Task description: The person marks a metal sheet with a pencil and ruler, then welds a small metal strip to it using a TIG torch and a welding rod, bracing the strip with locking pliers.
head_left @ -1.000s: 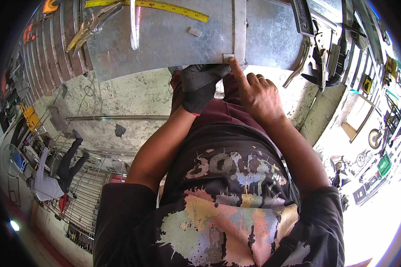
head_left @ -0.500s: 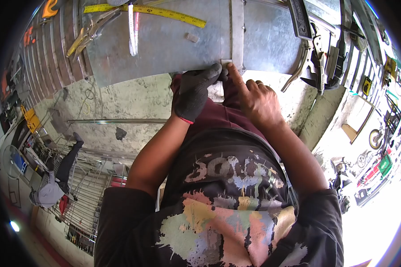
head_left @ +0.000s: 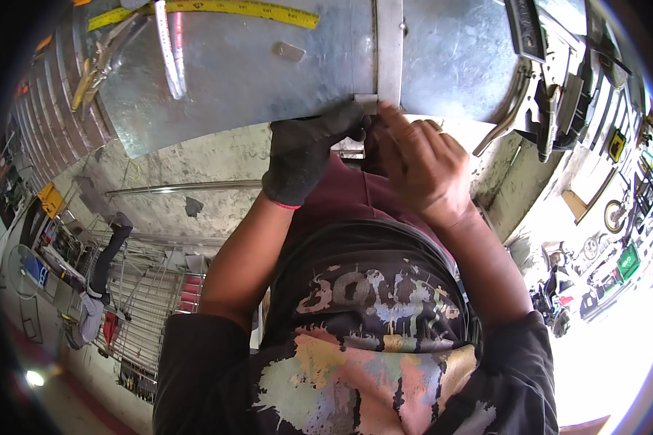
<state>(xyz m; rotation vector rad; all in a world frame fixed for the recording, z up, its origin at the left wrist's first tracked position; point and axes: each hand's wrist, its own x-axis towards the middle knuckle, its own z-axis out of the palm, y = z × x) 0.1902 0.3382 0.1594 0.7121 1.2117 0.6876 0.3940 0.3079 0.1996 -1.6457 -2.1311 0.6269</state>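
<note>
My left hand, in a black glove, is closed at the front edge of a grey metal sheet. Its fingertips grip a small flat metal piece at that edge, below a raised metal strip. My right hand is bare, slightly blurred and wears a ring. Its index finger reaches out to the right side of the small piece, while the other fingers curl loosely. Nothing shows in that hand. The thumb and undersides of the fingers are hidden.
On the sheet lie a yellow ruler, a small light block and thin white and pink sticks. Yellow-handled snips rest at left. Locking pliers sit at right. Farther left, a person's dark leg shows near wire racks.
My right hand has turned slightly and its index fingertip has slid off the small piece toward its right side. The view has shifted, with the sheet appearing closer.
</note>
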